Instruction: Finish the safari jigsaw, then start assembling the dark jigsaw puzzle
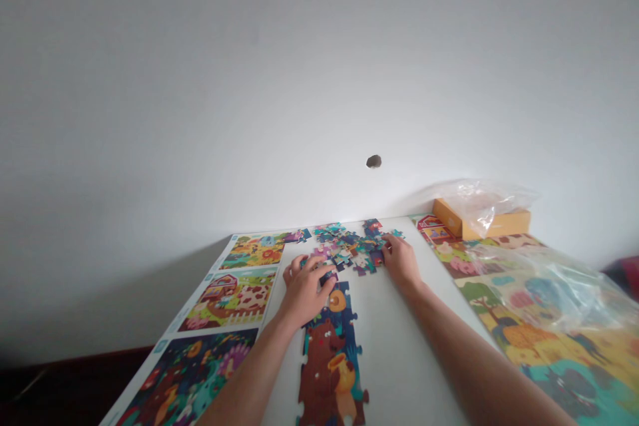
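A joined strip of jigsaw puzzle [327, 366] with a brown bear and a honey pot runs down the white table [399, 353]. My left hand [308, 285] is over its far end, fingers spread and bent, with pieces partly hidden under the fingertips. Beyond it lies a heap of loose puzzle pieces [362, 249], mostly dark blue, teal and purple. At the heap's right edge, my right hand [402, 263] has its thumb and fingers drawn together on a puzzle piece, which the fingers mostly cover.
Printed picture sheets [227, 299] line the table's left side. On the right lie colourful farm and animal pictures [519, 319], partly under clear plastic [564, 286]. A yellow box [499, 223] with a plastic bag [482, 200] stands at the back right, against the wall [309, 80].
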A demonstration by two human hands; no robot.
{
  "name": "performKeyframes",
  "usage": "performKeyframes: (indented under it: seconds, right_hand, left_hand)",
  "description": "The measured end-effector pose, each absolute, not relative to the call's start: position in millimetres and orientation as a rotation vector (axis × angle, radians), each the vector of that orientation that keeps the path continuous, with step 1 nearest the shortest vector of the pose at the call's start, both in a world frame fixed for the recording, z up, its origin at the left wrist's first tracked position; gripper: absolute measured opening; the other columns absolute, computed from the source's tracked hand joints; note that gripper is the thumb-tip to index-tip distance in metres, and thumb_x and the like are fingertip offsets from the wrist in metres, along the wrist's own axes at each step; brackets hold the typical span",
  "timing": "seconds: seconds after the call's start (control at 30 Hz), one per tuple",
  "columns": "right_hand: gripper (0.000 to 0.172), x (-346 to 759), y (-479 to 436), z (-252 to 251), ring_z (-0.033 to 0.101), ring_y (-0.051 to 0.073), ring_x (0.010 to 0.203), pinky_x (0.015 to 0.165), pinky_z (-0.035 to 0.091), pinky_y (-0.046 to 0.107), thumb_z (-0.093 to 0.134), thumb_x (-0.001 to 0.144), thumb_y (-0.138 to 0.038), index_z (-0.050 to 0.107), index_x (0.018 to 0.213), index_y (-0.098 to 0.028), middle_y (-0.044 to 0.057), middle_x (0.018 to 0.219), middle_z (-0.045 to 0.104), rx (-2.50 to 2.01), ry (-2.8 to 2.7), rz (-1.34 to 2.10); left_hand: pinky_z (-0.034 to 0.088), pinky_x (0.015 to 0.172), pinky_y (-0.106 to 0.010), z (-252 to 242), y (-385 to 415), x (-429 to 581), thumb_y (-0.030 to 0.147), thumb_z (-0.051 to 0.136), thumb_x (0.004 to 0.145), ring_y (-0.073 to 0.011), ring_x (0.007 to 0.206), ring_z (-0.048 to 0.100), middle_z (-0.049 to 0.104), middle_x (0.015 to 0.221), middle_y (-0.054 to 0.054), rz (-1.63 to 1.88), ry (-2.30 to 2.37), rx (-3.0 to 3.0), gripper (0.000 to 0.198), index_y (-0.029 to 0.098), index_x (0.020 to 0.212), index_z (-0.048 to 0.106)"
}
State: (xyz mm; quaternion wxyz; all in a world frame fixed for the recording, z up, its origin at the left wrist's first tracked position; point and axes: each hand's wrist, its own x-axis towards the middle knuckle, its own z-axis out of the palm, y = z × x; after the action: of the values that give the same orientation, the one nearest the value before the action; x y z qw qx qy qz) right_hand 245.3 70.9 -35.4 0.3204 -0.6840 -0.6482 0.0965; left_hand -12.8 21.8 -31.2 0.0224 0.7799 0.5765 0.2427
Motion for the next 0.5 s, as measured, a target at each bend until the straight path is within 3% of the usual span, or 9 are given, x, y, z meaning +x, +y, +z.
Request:
performKeyframes:
  seconds: [0.13, 0.23, 0.5]
  right_hand:
    - [0.037, 240.9, 67.6, -32.3, 0.063, 0.022, 0.104, 0.095, 0.045, 0.031, 0.054, 0.092, -0.034, 0.067, 0.124, -0.02, 0.01, 0.113, 0.068, -1.833, -1.735, 0.214]
    - [0.053, 236.2, 63.9, -28.9, 0.06, 0.028, 0.113, 0.099, 0.043, 0.036, 0.067, 0.082, -0.047, 0.064, 0.13, -0.024, 0.012, 0.118, 0.065, -1.89, -1.818, 0.207]
    - [0.04, 241.6, 69.3, -35.0, 0.066, 0.021, 0.093, 0.086, 0.047, 0.03, 0.064, 0.082, -0.035, 0.069, 0.12, -0.022, 0.007, 0.102, 0.07, -1.762, -1.656, 0.371]
  left_hand:
    - [0.035, 0.102, -0.055, -31.3, 22.2, -12.6, 0.036, 0.058, 0.091, -0.0343, 0.127, 0.043, 0.065, 0.131, 0.0, 0.751, 1.795, 2.416, 0.026, 0.039, 0.111, 0.075]
    - [0.036, 0.102, -0.055, -30.7, 22.0, -12.2, 0.035, 0.058, 0.091, -0.0338, 0.127, 0.044, 0.065, 0.131, 0.0, 0.749, 1.801, 2.413, 0.027, 0.039, 0.111, 0.075]
    - [0.037, 0.101, -0.055, -30.4, 21.3, -12.2, 0.036, 0.058, 0.091, -0.034, 0.126, 0.044, 0.064, 0.13, -0.002, 0.752, 1.806, 2.398, 0.027, 0.038, 0.112, 0.075]
